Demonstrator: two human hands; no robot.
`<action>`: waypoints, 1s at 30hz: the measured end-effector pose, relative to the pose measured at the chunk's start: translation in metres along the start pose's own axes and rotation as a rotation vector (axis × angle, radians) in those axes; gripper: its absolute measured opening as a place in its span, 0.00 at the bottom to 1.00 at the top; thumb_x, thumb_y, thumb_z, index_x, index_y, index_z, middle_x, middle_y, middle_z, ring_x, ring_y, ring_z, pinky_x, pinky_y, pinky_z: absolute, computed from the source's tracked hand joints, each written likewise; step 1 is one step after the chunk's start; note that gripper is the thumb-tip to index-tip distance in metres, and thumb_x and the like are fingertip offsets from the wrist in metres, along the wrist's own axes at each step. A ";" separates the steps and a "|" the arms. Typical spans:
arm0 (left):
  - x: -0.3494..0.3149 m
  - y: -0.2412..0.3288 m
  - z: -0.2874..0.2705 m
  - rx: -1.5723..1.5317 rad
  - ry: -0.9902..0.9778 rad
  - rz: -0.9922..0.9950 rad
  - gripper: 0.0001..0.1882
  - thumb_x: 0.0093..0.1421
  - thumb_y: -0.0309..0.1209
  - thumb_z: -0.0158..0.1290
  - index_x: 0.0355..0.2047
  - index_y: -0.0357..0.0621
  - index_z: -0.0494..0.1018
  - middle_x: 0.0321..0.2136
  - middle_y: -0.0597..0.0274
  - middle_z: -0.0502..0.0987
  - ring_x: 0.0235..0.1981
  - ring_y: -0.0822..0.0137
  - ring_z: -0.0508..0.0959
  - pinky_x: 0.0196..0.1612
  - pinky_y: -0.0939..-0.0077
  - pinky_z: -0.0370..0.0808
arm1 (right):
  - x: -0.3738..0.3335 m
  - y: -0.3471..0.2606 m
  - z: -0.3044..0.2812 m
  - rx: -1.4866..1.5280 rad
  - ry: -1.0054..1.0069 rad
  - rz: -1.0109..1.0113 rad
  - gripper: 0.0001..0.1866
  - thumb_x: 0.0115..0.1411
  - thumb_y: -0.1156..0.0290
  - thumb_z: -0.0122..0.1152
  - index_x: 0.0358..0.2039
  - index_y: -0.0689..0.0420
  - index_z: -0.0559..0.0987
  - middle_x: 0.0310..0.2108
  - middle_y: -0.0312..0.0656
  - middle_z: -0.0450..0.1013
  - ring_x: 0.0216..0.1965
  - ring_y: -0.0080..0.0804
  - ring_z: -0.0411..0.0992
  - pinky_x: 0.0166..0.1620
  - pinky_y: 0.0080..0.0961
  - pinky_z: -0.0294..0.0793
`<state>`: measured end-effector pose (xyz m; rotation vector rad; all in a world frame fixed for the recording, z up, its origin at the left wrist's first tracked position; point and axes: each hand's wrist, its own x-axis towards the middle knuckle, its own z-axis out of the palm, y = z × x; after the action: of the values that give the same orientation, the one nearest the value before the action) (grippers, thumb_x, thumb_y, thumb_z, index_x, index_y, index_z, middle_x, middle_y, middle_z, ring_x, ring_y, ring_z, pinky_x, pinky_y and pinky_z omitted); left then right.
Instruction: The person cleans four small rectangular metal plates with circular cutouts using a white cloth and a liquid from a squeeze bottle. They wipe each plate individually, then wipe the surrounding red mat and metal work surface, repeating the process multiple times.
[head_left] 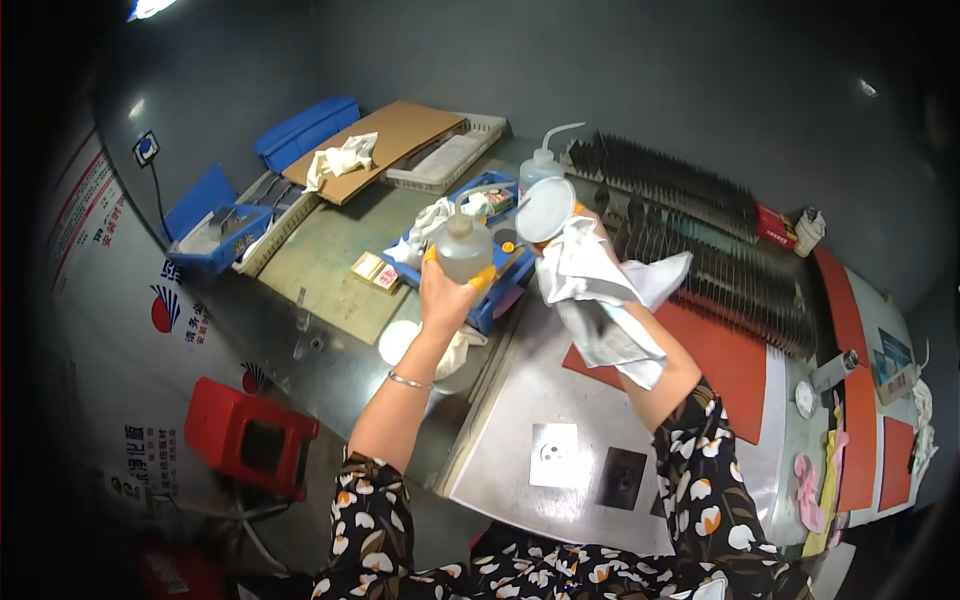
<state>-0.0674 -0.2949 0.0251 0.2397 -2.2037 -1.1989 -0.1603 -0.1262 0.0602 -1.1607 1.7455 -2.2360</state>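
Observation:
My left hand point(447, 300), yellow covers on its fingertips, is wrapped around a translucent wash bottle point(463, 252) with a bent spout, above a blue tray point(520, 275). To its right, my right hand point(592, 222) grips a round, pale, shallow dish or lid point(546, 211), tilted with its round face toward me. A white cloth point(585, 265) hangs from the same hand over the wrist and hides most of its fingers. Just behind the dish stands a second wash bottle point(541, 174). Crumpled white cloth point(428, 222) lies at the tray's left side.
Dark slotted racks point(720, 270) line the back right, beside a red mat point(715, 375). A white socket plate point(555, 455) and a black plate point(621, 477) lie near me. At left are a small yellow box point(375, 271), cardboard point(400, 135), blue bins point(220, 235) and a red stool point(250, 430).

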 end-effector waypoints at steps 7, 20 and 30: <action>0.003 -0.033 0.006 -0.138 0.091 0.013 0.31 0.40 0.31 0.65 0.44 0.34 0.65 0.40 0.50 0.70 0.43 0.55 0.72 0.47 0.67 0.68 | 0.028 0.014 -0.001 0.261 -0.138 0.177 0.12 0.58 0.67 0.56 0.40 0.58 0.71 0.29 0.36 0.72 0.28 0.20 0.72 0.32 0.18 0.74; 0.023 -0.089 0.011 0.004 0.019 0.001 0.34 0.46 0.31 0.60 0.51 0.31 0.60 0.42 0.51 0.72 0.39 0.64 0.72 0.44 0.73 0.69 | -0.114 -0.064 -0.029 0.096 0.141 0.265 0.13 0.59 0.61 0.54 0.36 0.58 0.73 0.27 0.38 0.71 0.27 0.26 0.72 0.31 0.20 0.72; 0.013 -0.080 -0.028 0.241 0.222 0.406 0.37 0.53 0.35 0.60 0.56 0.27 0.56 0.48 0.49 0.68 0.45 0.61 0.72 0.44 0.70 0.72 | -0.451 -0.265 -0.086 -0.343 0.921 0.387 0.16 0.59 0.57 0.52 0.33 0.58 0.74 0.25 0.40 0.71 0.27 0.32 0.72 0.31 0.23 0.70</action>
<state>-0.0713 -0.3663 -0.0224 0.0157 -2.0690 -0.6552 0.2083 0.2552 0.0524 0.3200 2.4184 -2.4121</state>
